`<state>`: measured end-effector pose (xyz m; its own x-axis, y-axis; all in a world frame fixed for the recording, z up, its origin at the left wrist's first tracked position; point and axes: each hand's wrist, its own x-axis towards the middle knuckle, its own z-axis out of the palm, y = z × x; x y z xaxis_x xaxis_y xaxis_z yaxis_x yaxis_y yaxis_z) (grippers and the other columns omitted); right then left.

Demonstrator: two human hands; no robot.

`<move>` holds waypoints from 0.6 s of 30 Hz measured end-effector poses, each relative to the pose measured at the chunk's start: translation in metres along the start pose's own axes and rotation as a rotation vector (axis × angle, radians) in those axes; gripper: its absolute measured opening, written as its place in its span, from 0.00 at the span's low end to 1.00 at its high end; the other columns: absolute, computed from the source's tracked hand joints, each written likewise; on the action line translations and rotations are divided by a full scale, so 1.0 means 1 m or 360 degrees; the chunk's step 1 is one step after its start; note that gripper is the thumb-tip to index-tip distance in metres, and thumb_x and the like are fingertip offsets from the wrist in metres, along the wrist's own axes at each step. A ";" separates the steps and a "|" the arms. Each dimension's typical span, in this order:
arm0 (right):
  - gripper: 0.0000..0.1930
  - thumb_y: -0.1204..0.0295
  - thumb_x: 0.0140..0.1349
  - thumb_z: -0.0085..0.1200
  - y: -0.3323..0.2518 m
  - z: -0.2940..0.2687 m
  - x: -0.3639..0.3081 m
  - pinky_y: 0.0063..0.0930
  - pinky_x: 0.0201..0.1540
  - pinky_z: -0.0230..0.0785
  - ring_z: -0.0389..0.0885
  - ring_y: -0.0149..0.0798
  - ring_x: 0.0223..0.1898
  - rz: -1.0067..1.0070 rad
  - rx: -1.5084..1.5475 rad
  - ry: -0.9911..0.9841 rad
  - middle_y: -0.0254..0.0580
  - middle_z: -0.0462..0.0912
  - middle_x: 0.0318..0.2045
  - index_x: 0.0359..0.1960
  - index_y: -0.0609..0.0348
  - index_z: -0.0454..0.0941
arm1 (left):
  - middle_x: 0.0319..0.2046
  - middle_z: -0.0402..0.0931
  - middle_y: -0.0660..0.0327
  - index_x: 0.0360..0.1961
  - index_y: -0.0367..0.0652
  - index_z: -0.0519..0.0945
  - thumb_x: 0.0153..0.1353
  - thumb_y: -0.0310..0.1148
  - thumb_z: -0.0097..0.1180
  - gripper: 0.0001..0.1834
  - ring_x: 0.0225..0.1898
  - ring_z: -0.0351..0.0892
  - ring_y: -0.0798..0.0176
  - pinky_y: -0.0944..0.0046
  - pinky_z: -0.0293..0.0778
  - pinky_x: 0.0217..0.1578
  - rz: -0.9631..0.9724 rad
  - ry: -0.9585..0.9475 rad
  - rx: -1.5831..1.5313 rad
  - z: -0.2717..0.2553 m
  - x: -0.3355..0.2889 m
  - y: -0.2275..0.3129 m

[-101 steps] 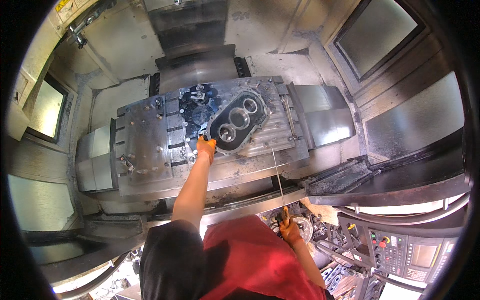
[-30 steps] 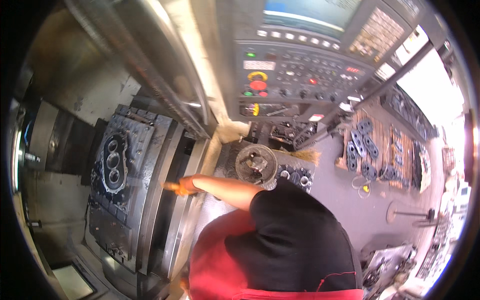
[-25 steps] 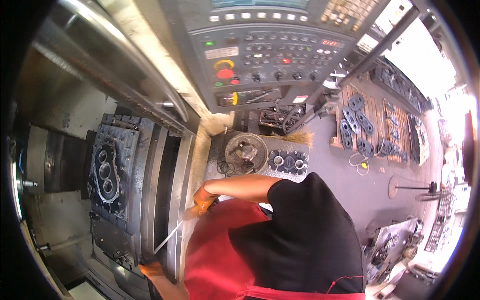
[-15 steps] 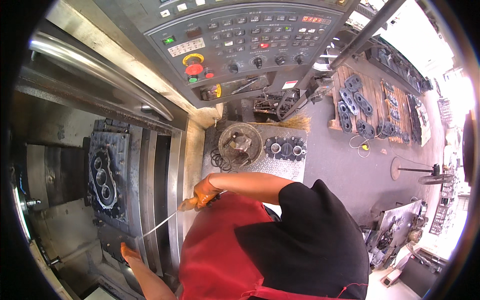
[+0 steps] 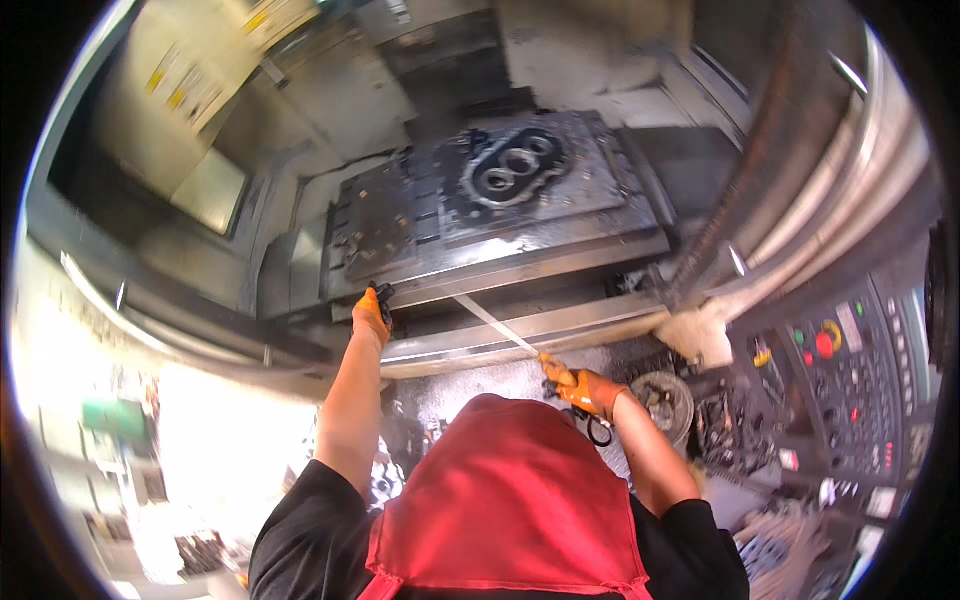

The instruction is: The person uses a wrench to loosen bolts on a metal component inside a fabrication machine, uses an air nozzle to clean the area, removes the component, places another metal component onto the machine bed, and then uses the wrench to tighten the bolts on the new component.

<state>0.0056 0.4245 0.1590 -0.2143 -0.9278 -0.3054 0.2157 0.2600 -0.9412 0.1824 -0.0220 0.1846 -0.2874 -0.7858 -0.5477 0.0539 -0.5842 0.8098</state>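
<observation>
Inside a machine tool, a dark metal casting (image 5: 516, 166) with a row of three round holes lies on a fixture plate (image 5: 610, 195) on the machine table. My right hand (image 5: 592, 392), in an orange glove, is closed round the near end of a long thin pale rod (image 5: 497, 324). The rod slants up and left to the table's front edge. Its tip and exact kind are unclear. My left hand (image 5: 371, 314), also gloved in orange, is at the left part of that edge, fingers bent in beside something small and black (image 5: 384, 293) that I cannot make out.
A metal sill (image 5: 590, 318) runs along the front of the machine opening. To the right stand a round bucket (image 5: 664, 402) and a control panel (image 5: 850, 370) with a red stop button. Curved door handles (image 5: 120, 312) flank the opening at left.
The view has swung right-side-round, so the machine opening now lies straight ahead and the control panel at right. My right hand still holds the rod; my left hand is now at the table's front edge.
</observation>
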 end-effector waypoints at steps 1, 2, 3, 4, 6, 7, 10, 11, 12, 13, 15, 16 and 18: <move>0.18 0.71 0.62 0.54 0.011 0.007 0.023 0.27 0.41 0.69 0.76 0.32 0.40 0.0009 0.0286 0.0088 0.35 0.81 0.40 0.53 0.65 0.73 | 0.36 0.79 0.60 0.42 0.50 0.79 0.63 0.45 0.50 0.14 0.37 0.76 0.60 0.58 0.73 0.43 0.0133 0.0033 0.0265 -0.019 -0.010 -0.008; 0.16 0.68 0.63 0.55 -0.015 0.016 0.046 0.28 0.36 0.69 0.77 0.32 0.36 0.0535 0.0087 0.0256 0.34 0.82 0.36 0.49 0.64 0.76 | 0.38 0.79 0.60 0.44 0.49 0.79 0.63 0.44 0.49 0.15 0.39 0.75 0.60 0.59 0.72 0.43 0.0253 0.0105 0.0647 -0.049 -0.018 -0.018; 0.15 0.66 0.63 0.56 -0.029 0.031 0.079 0.28 0.33 0.68 0.76 0.32 0.31 0.0620 0.0013 0.0278 0.34 0.82 0.32 0.46 0.63 0.78 | 0.40 0.79 0.60 0.46 0.48 0.78 0.63 0.44 0.48 0.16 0.40 0.75 0.59 0.59 0.71 0.43 0.0287 0.0182 0.0939 -0.077 -0.027 -0.033; 0.14 0.64 0.63 0.56 -0.037 0.046 0.107 0.28 0.30 0.67 0.75 0.32 0.27 0.0707 -0.0060 0.0319 0.33 0.82 0.28 0.42 0.63 0.79 | 0.42 0.79 0.60 0.47 0.46 0.78 0.62 0.43 0.47 0.18 0.41 0.75 0.59 0.60 0.71 0.43 0.0267 0.0232 0.1147 -0.106 -0.038 -0.054; 0.15 0.60 0.63 0.56 -0.048 0.091 0.165 0.31 0.26 0.65 0.72 0.33 0.20 0.0535 -0.0954 0.0003 0.34 0.80 0.22 0.35 0.60 0.82 | 0.43 0.78 0.58 0.50 0.43 0.76 0.61 0.41 0.45 0.20 0.43 0.74 0.62 0.58 0.70 0.44 0.0054 0.0200 0.1165 -0.188 -0.056 -0.106; 0.16 0.58 0.62 0.56 -0.026 0.123 0.218 0.32 0.26 0.64 0.72 0.33 0.21 0.0490 -0.0892 0.0153 0.35 0.80 0.22 0.34 0.60 0.82 | 0.41 0.78 0.60 0.48 0.41 0.77 0.61 0.40 0.45 0.20 0.40 0.74 0.62 0.59 0.70 0.41 0.0433 0.0326 0.1479 -0.291 -0.051 -0.142; 0.17 0.57 0.60 0.58 -0.012 0.107 0.282 0.33 0.27 0.63 0.75 0.33 0.24 0.0649 -0.0300 0.0413 0.38 0.81 0.25 0.35 0.61 0.82 | 0.37 0.79 0.58 0.46 0.39 0.79 0.58 0.42 0.50 0.20 0.37 0.75 0.62 0.60 0.71 0.36 -0.0386 0.0289 0.1122 -0.281 -0.140 -0.184; 0.17 0.58 0.61 0.57 0.009 0.090 0.315 0.33 0.27 0.63 0.74 0.33 0.24 0.0317 -0.0607 0.0309 0.37 0.81 0.25 0.35 0.62 0.82 | 0.38 0.80 0.58 0.46 0.40 0.80 0.57 0.44 0.53 0.21 0.39 0.77 0.60 0.59 0.72 0.37 -0.0488 0.0328 0.1121 -0.315 -0.140 -0.215; 0.15 0.59 0.61 0.57 -0.030 0.144 0.323 0.32 0.27 0.63 0.74 0.32 0.23 0.0282 -0.0618 0.0237 0.36 0.81 0.26 0.35 0.61 0.81 | 0.38 0.82 0.57 0.45 0.40 0.82 0.56 0.45 0.55 0.22 0.40 0.79 0.59 0.57 0.73 0.38 -0.0657 0.0535 0.1078 -0.385 -0.171 -0.252; 0.14 0.60 0.61 0.57 -0.078 0.162 0.313 0.32 0.27 0.63 0.73 0.32 0.23 0.0281 -0.0677 0.0304 0.35 0.80 0.26 0.36 0.60 0.81 | 0.30 0.79 0.59 0.42 0.42 0.79 0.60 0.41 0.51 0.16 0.29 0.77 0.59 0.57 0.72 0.30 -0.0608 0.0313 0.0999 -0.354 -0.222 -0.222; 0.15 0.61 0.60 0.57 -0.098 0.173 0.324 0.31 0.35 0.64 0.74 0.33 0.31 0.0578 -0.0563 0.0338 0.39 0.80 0.33 0.42 0.59 0.79 | 0.29 0.79 0.59 0.42 0.42 0.79 0.59 0.41 0.51 0.16 0.28 0.77 0.60 0.57 0.72 0.30 -0.0780 0.0439 0.1040 -0.393 -0.251 -0.246; 0.19 0.61 0.60 0.57 -0.098 0.172 0.324 0.31 0.43 0.64 0.75 0.35 0.40 0.0615 -0.0591 0.0225 0.42 0.80 0.39 0.48 0.58 0.76 | 0.29 0.79 0.59 0.42 0.42 0.79 0.59 0.41 0.52 0.16 0.28 0.76 0.60 0.58 0.71 0.29 -0.0844 0.0473 0.1049 -0.413 -0.259 -0.263; 0.16 0.60 0.61 0.56 -0.077 0.159 0.325 0.33 0.31 0.64 0.76 0.36 0.30 0.0750 -0.0599 0.0161 0.41 0.81 0.32 0.43 0.57 0.78 | 0.29 0.79 0.59 0.43 0.42 0.79 0.58 0.41 0.52 0.16 0.27 0.76 0.61 0.58 0.71 0.28 -0.0922 0.0528 0.1022 -0.439 -0.272 -0.279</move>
<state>0.0708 0.0611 0.1548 -0.2709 -0.6646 -0.6963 -0.0383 0.7302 -0.6821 0.6658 0.2652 0.0153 0.1897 -0.4821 -0.8553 -0.5816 -0.7570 0.2977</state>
